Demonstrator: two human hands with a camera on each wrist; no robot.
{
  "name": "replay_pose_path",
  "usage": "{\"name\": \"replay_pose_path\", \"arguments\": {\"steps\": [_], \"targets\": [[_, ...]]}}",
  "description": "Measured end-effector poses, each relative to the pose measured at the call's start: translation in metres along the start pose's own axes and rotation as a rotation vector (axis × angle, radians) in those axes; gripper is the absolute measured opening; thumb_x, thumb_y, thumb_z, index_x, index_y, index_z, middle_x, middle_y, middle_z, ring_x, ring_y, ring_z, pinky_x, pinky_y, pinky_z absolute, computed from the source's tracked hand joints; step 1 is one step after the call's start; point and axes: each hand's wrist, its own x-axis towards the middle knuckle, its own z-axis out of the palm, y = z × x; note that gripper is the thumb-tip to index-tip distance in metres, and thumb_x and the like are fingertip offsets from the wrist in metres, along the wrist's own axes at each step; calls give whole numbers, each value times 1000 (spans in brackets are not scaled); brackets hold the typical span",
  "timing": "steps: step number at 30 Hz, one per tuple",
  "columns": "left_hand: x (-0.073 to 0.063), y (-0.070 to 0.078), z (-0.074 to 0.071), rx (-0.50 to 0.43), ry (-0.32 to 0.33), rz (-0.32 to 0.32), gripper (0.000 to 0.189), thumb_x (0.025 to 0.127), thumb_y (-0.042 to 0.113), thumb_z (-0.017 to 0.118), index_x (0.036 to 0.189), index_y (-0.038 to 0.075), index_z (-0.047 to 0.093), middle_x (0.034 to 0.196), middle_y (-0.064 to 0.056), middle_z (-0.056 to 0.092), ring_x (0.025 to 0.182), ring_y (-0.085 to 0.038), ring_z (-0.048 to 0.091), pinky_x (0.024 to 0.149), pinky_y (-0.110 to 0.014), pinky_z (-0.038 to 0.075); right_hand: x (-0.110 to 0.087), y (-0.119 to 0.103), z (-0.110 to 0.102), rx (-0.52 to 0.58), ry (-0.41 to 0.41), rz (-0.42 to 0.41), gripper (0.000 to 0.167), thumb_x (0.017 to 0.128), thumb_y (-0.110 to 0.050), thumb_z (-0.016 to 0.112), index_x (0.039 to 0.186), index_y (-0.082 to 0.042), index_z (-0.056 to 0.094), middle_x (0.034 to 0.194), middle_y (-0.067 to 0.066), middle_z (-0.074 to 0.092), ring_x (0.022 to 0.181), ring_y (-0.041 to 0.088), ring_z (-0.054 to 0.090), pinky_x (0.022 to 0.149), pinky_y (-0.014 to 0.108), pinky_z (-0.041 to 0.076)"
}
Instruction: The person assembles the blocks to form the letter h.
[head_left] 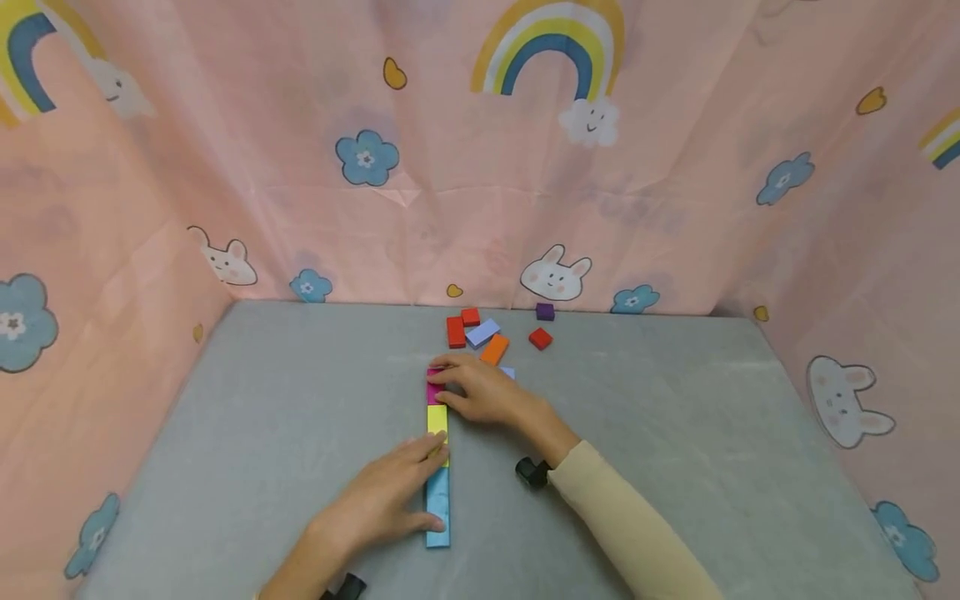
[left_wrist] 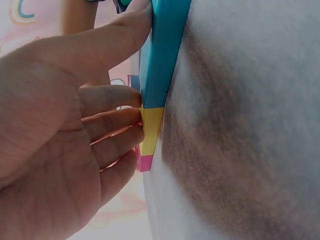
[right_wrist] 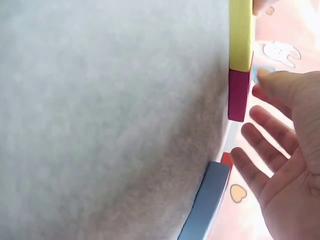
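Note:
A straight row of flat rectangular blocks runs away from me on the grey table [head_left: 300, 400]: light blue [head_left: 438, 498] nearest, yellow [head_left: 437, 418] in the middle, magenta [right_wrist: 238, 95] at the far end. My left hand [head_left: 375, 504] lies along the row's left side, thumb on the blue part and extended fingertips against the yellow and blue stretch. Over the magenta block is my right hand [head_left: 483, 390], its thumb and fingertips resting at the top of it with the other fingers loosely spread. End to end, the blocks meet closely in both wrist views.
Past the right hand lie loose blocks: red [head_left: 456, 332], lavender [head_left: 483, 333] and orange [head_left: 494, 349] ones close together. Another red block [head_left: 540, 338] and a purple block [head_left: 545, 312] sit further right. A pink patterned curtain [head_left: 465, 208] stands behind the table.

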Motion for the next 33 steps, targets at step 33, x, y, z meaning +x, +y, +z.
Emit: {"name": "replay_pose_path", "arguments": {"steps": [33], "targets": [[2,-3,3,-46,-24,-25,97,84,39,89,160,1,43,176,-9,31,163,-27,31,134,-48,28,47,41,-19,-181,-15,141,51,108,-12,56,157,2,47,168,21,42,158,36,39,133,51,30]]}}
